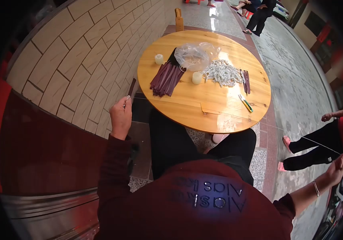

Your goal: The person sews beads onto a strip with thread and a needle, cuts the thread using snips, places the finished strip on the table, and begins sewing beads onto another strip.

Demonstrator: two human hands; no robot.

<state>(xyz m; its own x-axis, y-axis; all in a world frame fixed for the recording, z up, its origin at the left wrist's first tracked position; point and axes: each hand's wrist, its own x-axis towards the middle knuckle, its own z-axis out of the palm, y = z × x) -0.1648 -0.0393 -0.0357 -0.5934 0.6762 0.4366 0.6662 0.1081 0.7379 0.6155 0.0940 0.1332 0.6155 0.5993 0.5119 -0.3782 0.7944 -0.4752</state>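
My left hand point(121, 117), left of the table, is closed on a dark purple strip point(132, 86) that sticks up, with a small silvery piece at the fingertips. A thin pale thread point(319, 143) stretches from there across the table's front to my right hand point(337, 170), far out to the right, its fingers pinched on it. On the round wooden table point(187, 102) lie a bundle of purple strips point(167, 82), a heap of small silvery pieces point(224, 73), yellow-green handled snips point(246, 103) and two pale spools, one point(159, 59) behind the other point(196, 78).
A clear plastic bag point(193, 57) lies behind the strips; a few more strips point(246, 82) lie right of the heap. A tiled wall point(87, 52) runs along the left. A person in red point(319, 144) stands at right, near the thread; other people are farther back.
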